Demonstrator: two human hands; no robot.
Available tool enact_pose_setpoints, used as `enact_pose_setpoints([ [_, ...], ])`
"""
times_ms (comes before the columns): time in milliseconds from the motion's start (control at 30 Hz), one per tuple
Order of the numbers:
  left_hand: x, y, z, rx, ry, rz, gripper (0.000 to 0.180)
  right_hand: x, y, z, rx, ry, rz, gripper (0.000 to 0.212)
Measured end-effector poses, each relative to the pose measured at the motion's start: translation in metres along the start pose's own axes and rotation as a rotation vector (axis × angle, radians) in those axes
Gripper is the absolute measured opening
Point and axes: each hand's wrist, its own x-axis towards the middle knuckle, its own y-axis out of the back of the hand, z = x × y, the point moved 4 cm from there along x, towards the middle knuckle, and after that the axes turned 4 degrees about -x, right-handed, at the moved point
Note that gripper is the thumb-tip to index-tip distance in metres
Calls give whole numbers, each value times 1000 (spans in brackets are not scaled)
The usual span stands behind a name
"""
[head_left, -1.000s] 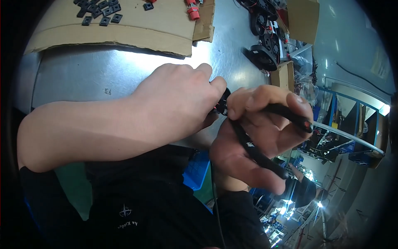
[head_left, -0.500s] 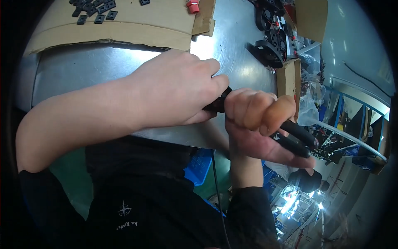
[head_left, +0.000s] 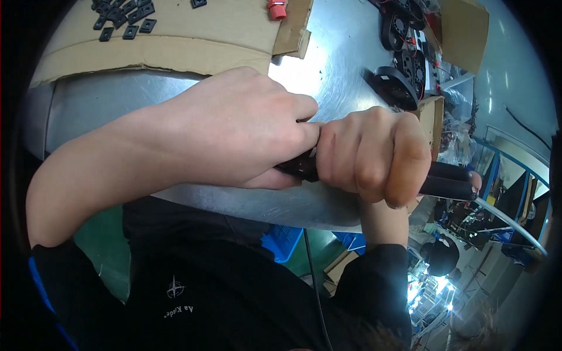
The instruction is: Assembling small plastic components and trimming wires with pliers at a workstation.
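Over the shiny grey metal table [head_left: 108, 102], my right hand [head_left: 374, 157] clenches a black two-handled tool [head_left: 448, 188], handles [head_left: 449, 171] nearly together, so the squeeze looks well along, but my curled left hand [head_left: 237, 128] hides what it holds and what remains.

Right hand [head_left: 374, 155] clenched round black two-handled tool [head_left: 448, 188]. Left hand [head_left: 246, 126] curled at its far end, grip hidden. Metal table [head_left: 252, 205] below; beyond, small black pieces [head_left: 130, 32] on cardboard [head_left: 187, 50].

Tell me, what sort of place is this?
Probably a workshop or small assembly area: black fans stand on a metal table, and many small black parts lie loose on cardboard.
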Motion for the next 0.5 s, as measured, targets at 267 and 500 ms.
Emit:
enact_pose_setpoints([
  [267, 2, 0, -1, -52, -23, -6, 36, 20, -9, -1, -56, -63, 95, 60],
  [500, 4, 4, 4, -29, -33, 4, 37, 13, -22, 11, -12, -31, 69, 67],
])
